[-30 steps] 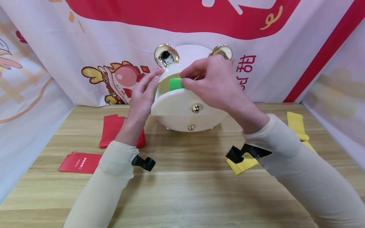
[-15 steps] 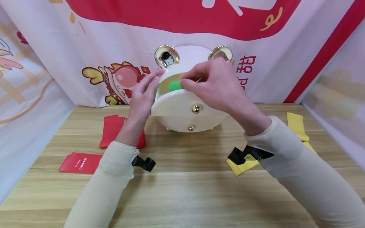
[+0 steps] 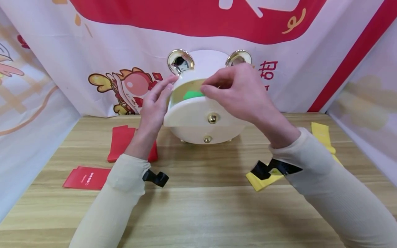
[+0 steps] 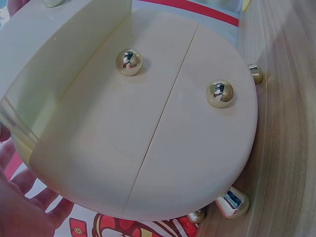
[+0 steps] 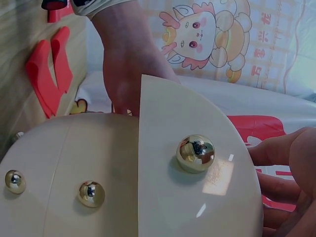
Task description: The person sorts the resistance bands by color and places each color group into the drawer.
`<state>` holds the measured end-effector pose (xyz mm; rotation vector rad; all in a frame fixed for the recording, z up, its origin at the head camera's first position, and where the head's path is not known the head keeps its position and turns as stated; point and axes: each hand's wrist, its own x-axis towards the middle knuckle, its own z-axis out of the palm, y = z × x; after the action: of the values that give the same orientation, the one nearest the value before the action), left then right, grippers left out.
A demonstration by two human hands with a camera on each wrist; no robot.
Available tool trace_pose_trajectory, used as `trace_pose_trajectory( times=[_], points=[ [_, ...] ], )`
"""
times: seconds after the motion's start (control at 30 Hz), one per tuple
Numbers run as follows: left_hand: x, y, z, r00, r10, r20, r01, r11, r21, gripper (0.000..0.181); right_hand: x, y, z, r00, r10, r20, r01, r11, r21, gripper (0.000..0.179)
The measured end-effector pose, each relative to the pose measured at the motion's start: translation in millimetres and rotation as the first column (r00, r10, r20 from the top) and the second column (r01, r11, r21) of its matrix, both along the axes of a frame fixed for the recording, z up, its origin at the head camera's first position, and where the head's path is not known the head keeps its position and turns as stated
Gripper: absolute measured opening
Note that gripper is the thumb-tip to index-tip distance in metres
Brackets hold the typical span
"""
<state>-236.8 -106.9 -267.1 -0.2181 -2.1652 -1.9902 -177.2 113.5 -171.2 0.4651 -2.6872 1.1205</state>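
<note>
A round white cabinet (image 3: 211, 132) with gold knobs and two gold ears stands at the back of the table, its top drawer (image 3: 189, 111) pulled out. Inside that drawer a green resistance band (image 3: 192, 94) shows just above the front rim. My right hand (image 3: 240, 91) is over the drawer, thumb and fingers pinching at the band's right end. In the right wrist view the drawer front (image 5: 163, 133) hides the band, and my right fingers (image 5: 276, 150) appear behind it. With fingers extended, my left hand (image 3: 154, 105) rests along the cabinet's left side.
Red resistance bands lie at the left, one folded (image 3: 119, 143) near the left forearm and another (image 3: 87, 177) closer to me. Yellow bands (image 3: 322, 137) lie at the right, one partly under the right wrist strap. A printed cloth (image 3: 130, 44) hangs behind the cabinet.
The green band has sunk lower into the drawer, with less of it showing above the rim. My right hand has shifted slightly right and down; the left hand has stayed put.
</note>
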Motion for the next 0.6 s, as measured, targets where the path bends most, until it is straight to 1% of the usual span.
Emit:
trace_pose_trajectory(
  times=[0.1,0.2,0.3,0.47,0.6],
  points=[
    [0.5,0.2,0.1,1.000,0.001,0.003,-0.001,1.000,0.000,0.036,0.8,2.2,0.9,1.000,-0.012,-0.006,0.012,1.000,-0.014,0.022],
    [1.4,-0.1,-0.8,1.000,0.000,0.007,0.000,1.000,0.001,0.037,2.5,4.3,0.8,1.000,-0.020,-0.008,0.020,0.998,-0.052,0.021],
    [1.7,-0.1,-1.3,1.000,-0.002,0.007,0.002,1.000,0.002,0.037,5.1,7.3,-1.1,0.999,-0.025,-0.043,0.020,0.994,-0.106,0.021],
    [1.1,-0.4,-1.5,1.000,-0.015,-0.007,0.015,1.000,0.010,0.037,12.3,12.1,-8.2,0.988,-0.040,-0.151,0.010,0.981,-0.193,0.021],
    [0.8,-0.7,-2.0,1.000,-0.018,-0.010,0.018,1.000,0.012,0.037,20.5,13.4,-17.6,0.964,-0.080,-0.255,0.016,0.970,-0.244,0.022]
  ],
)
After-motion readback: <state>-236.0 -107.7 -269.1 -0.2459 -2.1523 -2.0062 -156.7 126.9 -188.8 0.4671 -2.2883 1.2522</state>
